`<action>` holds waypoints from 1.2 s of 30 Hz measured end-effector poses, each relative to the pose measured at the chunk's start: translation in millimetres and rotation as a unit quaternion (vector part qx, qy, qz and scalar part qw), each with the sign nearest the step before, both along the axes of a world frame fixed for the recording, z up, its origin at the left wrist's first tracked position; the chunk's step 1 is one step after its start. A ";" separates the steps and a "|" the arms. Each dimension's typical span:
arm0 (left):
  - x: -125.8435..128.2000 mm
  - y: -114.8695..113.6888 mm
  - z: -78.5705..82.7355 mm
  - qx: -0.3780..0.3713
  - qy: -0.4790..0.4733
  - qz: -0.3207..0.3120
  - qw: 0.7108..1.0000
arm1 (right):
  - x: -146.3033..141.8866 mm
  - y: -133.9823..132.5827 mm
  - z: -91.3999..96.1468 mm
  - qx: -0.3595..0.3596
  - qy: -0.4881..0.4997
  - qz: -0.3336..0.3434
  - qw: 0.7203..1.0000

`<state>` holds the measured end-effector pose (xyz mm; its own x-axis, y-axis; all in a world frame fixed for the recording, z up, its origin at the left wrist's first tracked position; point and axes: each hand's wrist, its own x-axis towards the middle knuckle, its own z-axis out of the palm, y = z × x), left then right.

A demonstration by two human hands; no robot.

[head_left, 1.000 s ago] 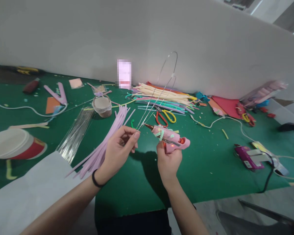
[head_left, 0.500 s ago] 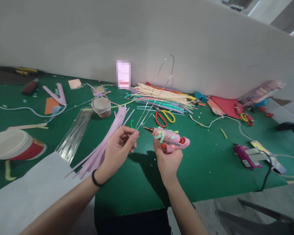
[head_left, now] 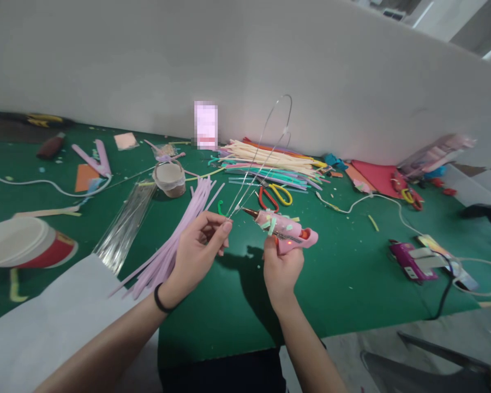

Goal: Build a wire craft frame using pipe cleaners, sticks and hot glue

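My left hand (head_left: pixel 200 248) pinches the lower ends of thin wire loops (head_left: pixel 270 136) that rise up toward the wall. My right hand (head_left: pixel 281 267) grips a pink hot glue gun (head_left: pixel 284 229); its copper nozzle points left and sits just right of the pinched wire ends. Both hands hover above the green table (head_left: pixel 343 273). A bundle of lilac straws (head_left: pixel 175 240) lies just left of my left hand.
Behind the hands lie red and yellow scissors (head_left: pixel 275 195), a heap of coloured straws (head_left: pixel 265 161) and a small tub (head_left: pixel 170 178). A purple glue gun (head_left: pixel 413 262) with cable lies right. Stacked cups (head_left: pixel 24 243) and clear sticks (head_left: pixel 125 224) lie left.
The glue gun nozzle has tilted and stays close to the wire ends; my right hand shifted slightly on the gun. My left hand keeps its pinch in place.
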<state>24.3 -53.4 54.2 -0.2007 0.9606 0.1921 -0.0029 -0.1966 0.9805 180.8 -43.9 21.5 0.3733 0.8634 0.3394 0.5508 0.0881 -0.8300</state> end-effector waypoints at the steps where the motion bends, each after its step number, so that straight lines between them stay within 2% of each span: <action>1: 0.0 0.2 0.0 0.001 0.000 0.000 1.000 | 0.8 -0.1 -1.0 -0.005 -0.002 0.004 1.000; 17: -0.1 -1.4 -2.1 0.004 -0.002 -0.002 1.000 | 1.1 0.2 -1.2 0.005 -0.032 0.038 0.999; 21: -0.9 -0.1 -1.8 0.005 -0.012 -0.003 1.000 | 1.4 2.0 -2.0 -0.006 -0.016 0.010 1.000; 24: -1.2 1.3 -1.9 -0.004 -0.032 -0.007 0.999 | 2.7 4.7 0.2 -0.018 0.037 -0.034 0.999; 27: 0.6 2.4 -5.6 -0.033 -0.075 -0.030 0.996 | 8.7 6.6 7.2 -0.013 0.130 -0.042 0.990; 30: 7.7 2.9 -15.4 -0.090 -0.120 -0.071 0.986 | 23.0 5.2 16.9 0.024 0.209 -0.032 0.977; 33: 19.7 3.3 -30.0 -0.176 -0.114 -0.124 0.970 | 42.3 -0.5 25.2 0.035 0.232 -0.029 0.972; 36: 30.9 3.3 -42.5 -0.238 -0.094 -0.163 0.953 | 59.1 -8.1 28.4 0.006 0.212 -0.025 0.977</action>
<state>55.3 -50.1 11.6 0.1349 0.9475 -0.2900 -0.1721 0.3106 0.9348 239.9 -52.0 49.9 0.5233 0.8379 0.1552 0.1617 0.0811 -0.9835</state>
